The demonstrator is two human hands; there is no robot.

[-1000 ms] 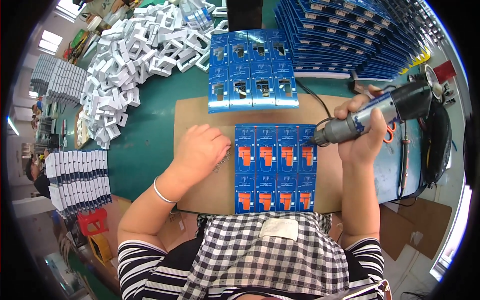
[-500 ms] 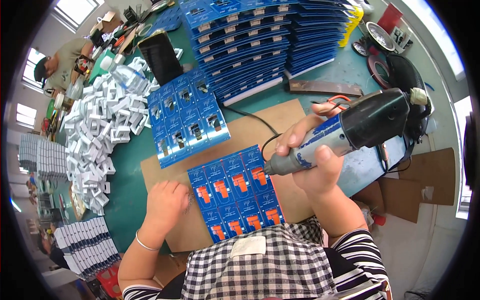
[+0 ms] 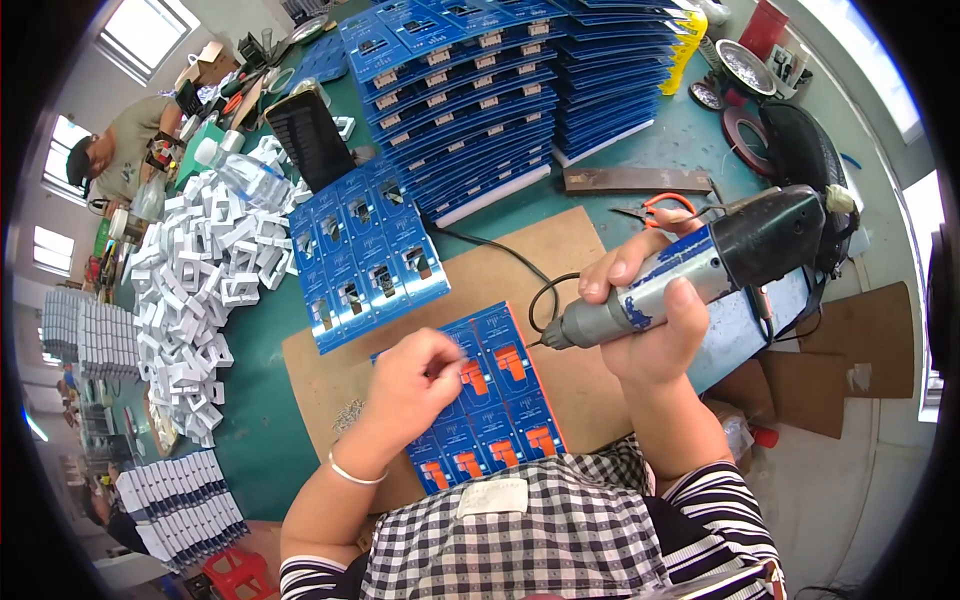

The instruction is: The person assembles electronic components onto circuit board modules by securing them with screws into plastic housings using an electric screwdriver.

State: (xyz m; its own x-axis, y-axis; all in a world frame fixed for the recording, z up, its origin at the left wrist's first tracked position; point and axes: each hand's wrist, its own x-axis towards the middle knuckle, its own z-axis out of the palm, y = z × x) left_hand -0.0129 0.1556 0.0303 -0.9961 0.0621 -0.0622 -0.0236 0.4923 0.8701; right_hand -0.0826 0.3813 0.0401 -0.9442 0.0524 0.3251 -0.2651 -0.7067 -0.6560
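Observation:
My right hand grips an electric screwdriver with a grey and black body, its tip pointing left toward a block of blue cards with orange parts on a cardboard sheet. My left hand rests on the left part of that block with its fingertips pinched together over an orange part. I cannot tell whether something small sits between the fingers. A few small screws lie on the cardboard left of my left hand.
Another block of blue cards lies beyond the cardboard. Tall stacks of blue cards fill the far side. A heap of white parts is at the left. Orange-handled scissors lie at the right. Another person sits far left.
The view has swung, so everything sits more tilted. My left hand has moved from the cardboard onto the block of cards and pinched its fingers. The screwdriver stays near the block's right edge.

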